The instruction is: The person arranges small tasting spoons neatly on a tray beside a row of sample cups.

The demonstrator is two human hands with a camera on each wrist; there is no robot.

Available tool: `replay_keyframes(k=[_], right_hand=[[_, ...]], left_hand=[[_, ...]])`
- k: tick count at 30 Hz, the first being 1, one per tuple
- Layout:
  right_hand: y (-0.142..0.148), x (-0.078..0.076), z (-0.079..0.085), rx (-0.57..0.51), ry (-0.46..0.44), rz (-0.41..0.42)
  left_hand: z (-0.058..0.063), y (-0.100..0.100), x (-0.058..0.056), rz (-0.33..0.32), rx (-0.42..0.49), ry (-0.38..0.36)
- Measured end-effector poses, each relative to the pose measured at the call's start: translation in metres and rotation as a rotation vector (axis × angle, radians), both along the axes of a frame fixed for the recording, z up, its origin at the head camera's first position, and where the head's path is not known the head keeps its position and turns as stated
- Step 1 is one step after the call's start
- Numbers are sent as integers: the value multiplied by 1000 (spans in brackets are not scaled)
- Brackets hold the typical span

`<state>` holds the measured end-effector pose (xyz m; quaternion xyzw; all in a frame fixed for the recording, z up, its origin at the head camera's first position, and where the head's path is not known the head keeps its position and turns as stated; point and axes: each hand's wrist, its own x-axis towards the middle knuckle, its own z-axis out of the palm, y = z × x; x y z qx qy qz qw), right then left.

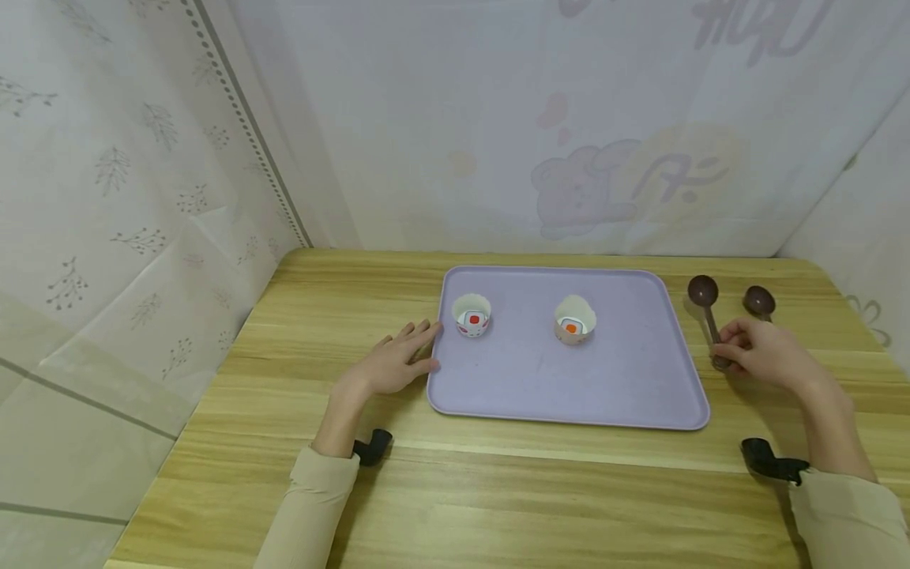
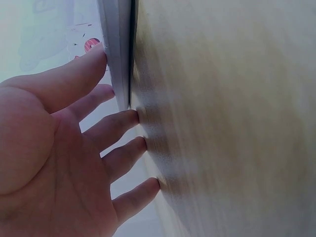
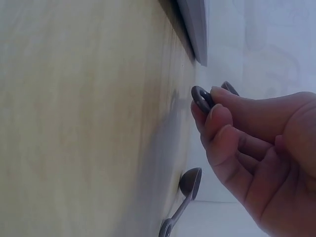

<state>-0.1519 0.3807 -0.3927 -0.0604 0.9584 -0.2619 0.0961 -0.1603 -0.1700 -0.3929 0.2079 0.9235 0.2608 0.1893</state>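
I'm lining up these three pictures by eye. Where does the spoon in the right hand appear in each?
Head: the spoon is right of centre, its handle pinched by the right hand.
Left wrist: not in it.
Right wrist: right of centre, slightly above the middle.
Shared landmark: the tray, near centre in head, at top left of centre in left wrist, at top right of centre in right wrist.

In head view, the right hand (image 1: 775,353) partly hides the rightmost measuring spoon (image 1: 759,300) (wrist views crop the lavender tray (image 1: 569,387)).
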Motion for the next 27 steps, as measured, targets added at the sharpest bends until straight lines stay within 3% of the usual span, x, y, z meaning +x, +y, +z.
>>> replay_keyframes(k=[18, 27], right_hand=[[-13, 2, 6, -71, 42, 2], [-22, 4, 12, -122, 116, -4]], left_hand=[[1, 1, 1, 5, 12, -5], [1, 0, 1, 5, 12, -1]])
